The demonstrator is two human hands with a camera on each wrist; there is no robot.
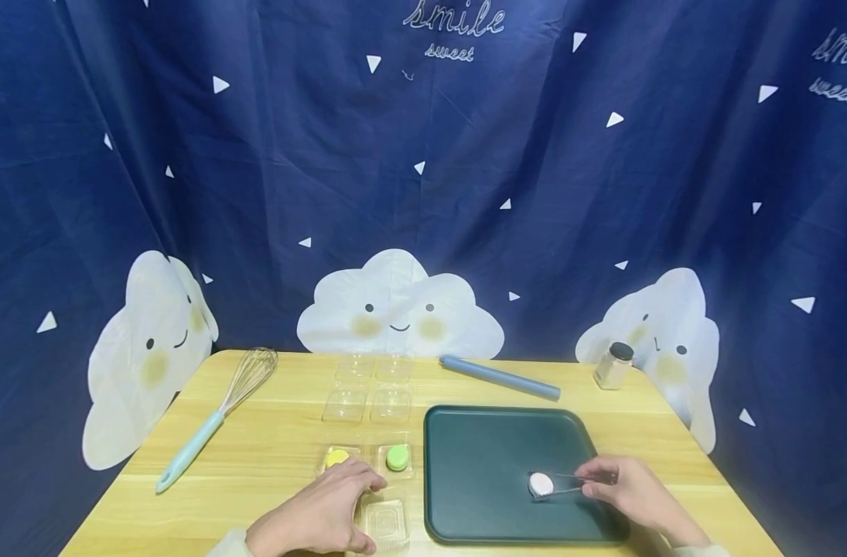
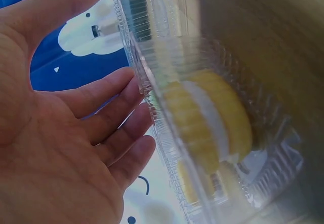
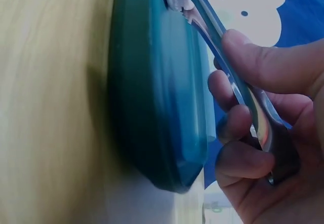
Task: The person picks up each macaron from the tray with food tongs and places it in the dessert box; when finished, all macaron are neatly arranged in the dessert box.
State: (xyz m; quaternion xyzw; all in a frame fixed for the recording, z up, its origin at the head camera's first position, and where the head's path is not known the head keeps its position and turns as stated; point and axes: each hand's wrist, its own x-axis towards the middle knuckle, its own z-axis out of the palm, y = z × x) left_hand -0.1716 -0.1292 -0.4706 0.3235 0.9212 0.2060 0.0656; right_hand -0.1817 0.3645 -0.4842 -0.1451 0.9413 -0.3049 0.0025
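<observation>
My right hand (image 1: 628, 489) grips metal tongs (image 3: 238, 84), thumb on one arm and fingers curled round the other. Between the tongs' tips is a white macaron (image 1: 541, 485), over the dark green tray (image 1: 493, 441). My left hand (image 1: 319, 507) lies along the near left side of a clear plastic compartment box (image 1: 387, 524), its spread fingertips touching the edge in the left wrist view. A yellow macaron (image 2: 223, 117) sits in one compartment, partly behind the left hand in the head view. In the compartment to its right lies a green macaron (image 1: 397, 457).
A whisk (image 1: 203, 441) with a light blue handle lies at the left. Behind the tray are a blue-grey rolling pin (image 1: 500, 377) and a jar (image 1: 613, 367) with a black lid. A dark blue curtain (image 1: 423, 201) hangs behind the wooden table (image 1: 270, 441).
</observation>
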